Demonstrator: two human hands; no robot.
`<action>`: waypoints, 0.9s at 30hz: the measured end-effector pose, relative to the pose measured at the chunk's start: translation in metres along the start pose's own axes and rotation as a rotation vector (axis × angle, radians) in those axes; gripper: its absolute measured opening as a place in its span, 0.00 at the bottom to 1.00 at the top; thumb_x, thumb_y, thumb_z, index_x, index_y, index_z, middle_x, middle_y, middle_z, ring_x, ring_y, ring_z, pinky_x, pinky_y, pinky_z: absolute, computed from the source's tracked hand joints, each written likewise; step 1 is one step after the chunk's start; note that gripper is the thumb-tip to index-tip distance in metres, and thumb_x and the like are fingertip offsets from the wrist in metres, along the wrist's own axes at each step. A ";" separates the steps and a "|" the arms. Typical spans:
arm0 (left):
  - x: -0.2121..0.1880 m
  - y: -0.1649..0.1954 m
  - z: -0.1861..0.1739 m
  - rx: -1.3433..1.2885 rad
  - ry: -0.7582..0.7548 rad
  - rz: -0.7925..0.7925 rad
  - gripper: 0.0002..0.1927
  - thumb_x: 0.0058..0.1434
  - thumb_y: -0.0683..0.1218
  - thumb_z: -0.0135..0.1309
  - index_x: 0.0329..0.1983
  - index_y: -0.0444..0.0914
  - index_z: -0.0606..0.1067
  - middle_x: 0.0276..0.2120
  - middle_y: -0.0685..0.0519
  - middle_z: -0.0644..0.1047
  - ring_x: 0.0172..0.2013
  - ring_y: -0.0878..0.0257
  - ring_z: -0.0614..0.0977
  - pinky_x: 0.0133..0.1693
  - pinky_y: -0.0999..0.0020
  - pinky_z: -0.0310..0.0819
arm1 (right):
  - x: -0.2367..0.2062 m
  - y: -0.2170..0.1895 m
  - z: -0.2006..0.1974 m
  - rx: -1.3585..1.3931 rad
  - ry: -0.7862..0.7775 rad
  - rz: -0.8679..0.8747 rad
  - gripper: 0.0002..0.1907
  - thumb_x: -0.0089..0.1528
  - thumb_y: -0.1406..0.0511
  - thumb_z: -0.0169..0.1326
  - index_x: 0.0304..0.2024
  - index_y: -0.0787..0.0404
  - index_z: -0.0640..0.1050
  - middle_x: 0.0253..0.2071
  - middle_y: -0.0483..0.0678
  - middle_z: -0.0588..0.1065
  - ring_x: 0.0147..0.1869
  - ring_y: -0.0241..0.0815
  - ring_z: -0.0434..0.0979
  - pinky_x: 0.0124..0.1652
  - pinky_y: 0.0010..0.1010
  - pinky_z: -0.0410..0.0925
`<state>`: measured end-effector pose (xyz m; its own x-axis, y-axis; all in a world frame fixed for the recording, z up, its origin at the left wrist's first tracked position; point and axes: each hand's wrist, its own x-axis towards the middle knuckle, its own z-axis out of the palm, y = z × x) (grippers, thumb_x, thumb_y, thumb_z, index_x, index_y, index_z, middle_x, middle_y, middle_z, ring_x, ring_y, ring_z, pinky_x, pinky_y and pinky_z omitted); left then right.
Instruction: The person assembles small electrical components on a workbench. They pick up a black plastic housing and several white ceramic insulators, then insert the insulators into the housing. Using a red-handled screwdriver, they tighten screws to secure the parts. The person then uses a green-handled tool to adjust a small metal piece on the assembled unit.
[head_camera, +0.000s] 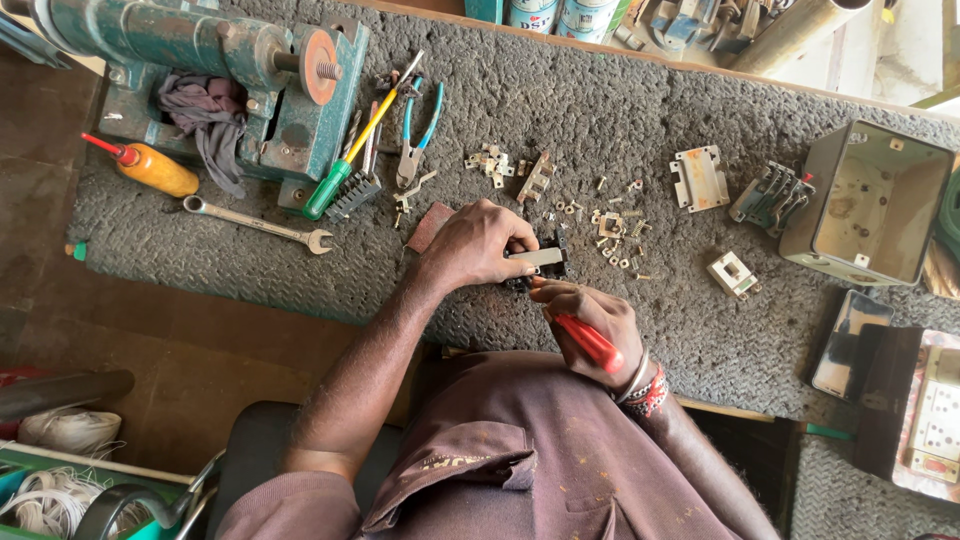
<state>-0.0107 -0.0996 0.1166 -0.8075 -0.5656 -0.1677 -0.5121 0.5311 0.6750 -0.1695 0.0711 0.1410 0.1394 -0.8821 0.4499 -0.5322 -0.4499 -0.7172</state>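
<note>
- Many small loose parts already lie on the grey woven mat (620, 110): little screws and brass terminal bits (615, 228), a bent grey metal bracket plate (699, 178), a grey multi-pole contact block (771, 196) and a small white switch piece (733, 273), all to the right of the hands. Judged from that, strip-down looks well along.
- Open grey metal enclosure box (870, 203) sits empty at far right.
- Small black switch body with a pale metal strip (538, 262) is at mat centre near edge, not yet fully apart as far as visible.
- Left hand (478, 245) is closed over the switch body, clamping it down on the mat.
- Right hand (590, 320) is fisted round a red-handled screwdriver (588, 342); its tip points at the switch body, contact point hidden.
- Green-and-yellow screwdriver (352, 150), blue-handled pliers (418, 130) and steel open-end spanner (255, 222) lie unused far left.
</note>
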 end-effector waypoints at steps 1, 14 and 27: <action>0.000 -0.001 0.001 -0.002 0.005 0.008 0.09 0.50 0.48 0.70 0.34 0.46 0.85 0.29 0.58 0.85 0.31 0.66 0.86 0.39 0.64 0.82 | 0.000 0.000 0.000 0.003 0.013 -0.007 0.12 0.58 0.77 0.58 0.39 0.61 0.71 0.48 0.54 0.81 0.56 0.51 0.85 0.50 0.36 0.79; 0.001 -0.004 0.002 0.003 -0.003 0.001 0.09 0.50 0.49 0.70 0.35 0.46 0.85 0.29 0.58 0.85 0.31 0.66 0.86 0.41 0.64 0.82 | -0.003 -0.002 -0.003 0.016 0.044 0.026 0.10 0.62 0.76 0.58 0.38 0.59 0.71 0.47 0.52 0.82 0.55 0.49 0.86 0.48 0.35 0.81; -0.001 0.001 -0.005 -0.010 -0.003 0.006 0.10 0.52 0.53 0.69 0.34 0.46 0.85 0.29 0.58 0.85 0.31 0.65 0.86 0.41 0.64 0.82 | 0.010 0.000 -0.002 0.024 -0.079 0.026 0.14 0.58 0.76 0.57 0.43 0.59 0.70 0.51 0.53 0.81 0.54 0.51 0.85 0.49 0.36 0.80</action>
<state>-0.0084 -0.1016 0.1207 -0.8113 -0.5606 -0.1660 -0.5045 0.5277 0.6834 -0.1697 0.0624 0.1473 0.1914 -0.9013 0.3885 -0.5164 -0.4291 -0.7411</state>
